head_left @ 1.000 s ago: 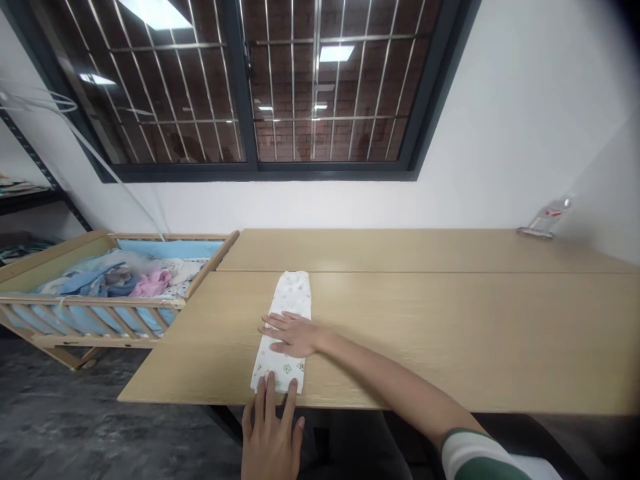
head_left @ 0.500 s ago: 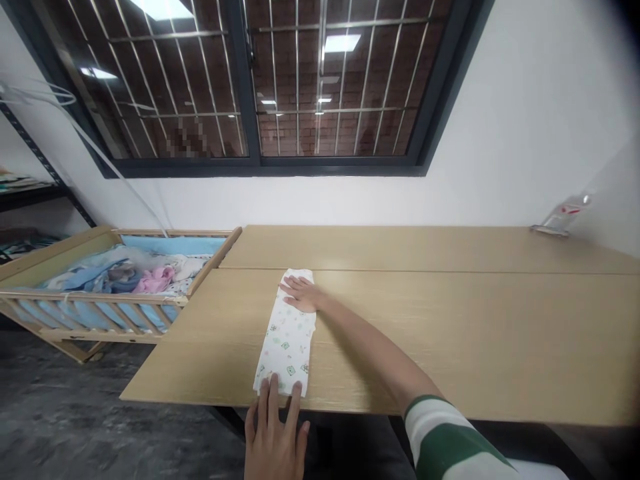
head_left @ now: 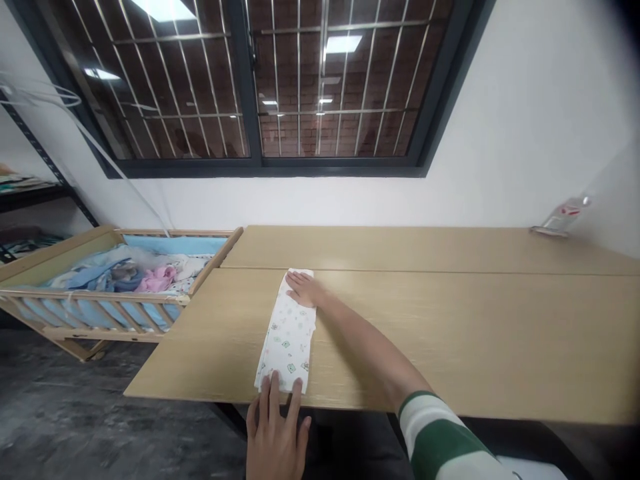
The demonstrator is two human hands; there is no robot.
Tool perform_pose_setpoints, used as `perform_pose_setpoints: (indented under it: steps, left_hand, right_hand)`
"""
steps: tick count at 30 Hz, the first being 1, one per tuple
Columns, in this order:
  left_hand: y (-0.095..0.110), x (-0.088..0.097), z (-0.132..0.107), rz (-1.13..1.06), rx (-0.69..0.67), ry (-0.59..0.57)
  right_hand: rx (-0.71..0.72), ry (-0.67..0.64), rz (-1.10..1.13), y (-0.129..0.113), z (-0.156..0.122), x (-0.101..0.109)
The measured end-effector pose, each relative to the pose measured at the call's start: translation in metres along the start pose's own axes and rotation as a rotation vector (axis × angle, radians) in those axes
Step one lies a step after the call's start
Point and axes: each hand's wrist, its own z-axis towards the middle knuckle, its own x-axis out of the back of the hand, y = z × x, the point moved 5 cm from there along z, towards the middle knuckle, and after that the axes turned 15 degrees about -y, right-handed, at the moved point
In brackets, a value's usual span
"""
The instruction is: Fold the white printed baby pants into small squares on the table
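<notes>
Two hands, one long strip of white printed cloth (head_left: pixel 287 343), and you've got it covered at both ends. Your right hand (head_left: pixel 303 289) lies flat and open on the far end, fingers spread, with your arm reaching across from the green and white striped sleeve (head_left: pixel 440 437). Your left hand (head_left: pixel 277 427) is at the near end, its fingers (head_left: pixel 273 399) open and resting on the cloth, with no pinch that I can see. Neither of your hands is gripping anything, and flat hands like that look placed to keep the strip straight and stop it sliding. The strip runs front to back on the tabletop (head_left: pixel 450 333), its near end right by the edge, which is probably why your left hand hangs partly off. Over to the left sits a wooden crib (head_left: pixel 100 313) with a heap of clothes (head_left: pixel 150 277) inside.
</notes>
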Motion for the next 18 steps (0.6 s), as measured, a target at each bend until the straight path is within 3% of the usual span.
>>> perform_pose_setpoints:
  steps: [4, 7, 13, 18]
  left_hand:
    - [-0.013, 0.000, 0.004, -0.031, -0.032, 0.008]
    - [-0.031, 0.000, 0.009, -0.068, -0.085, 0.032]
    - [-0.068, 0.002, 0.021, -0.178, -0.156, -0.019]
    - [-0.077, -0.002, 0.024, -0.264, -0.274, -0.067]
  right_hand:
    - [0.022, 0.118, -0.022, -0.034, -0.031, 0.008]
    - [0.051, 0.125, 0.046, -0.070, -0.069, 0.007]
    - [0.273, 0.034, 0.194, -0.152, -0.162, -0.016]
    - [0.205, 0.093, 0.126, -0.173, -0.207, -0.042]
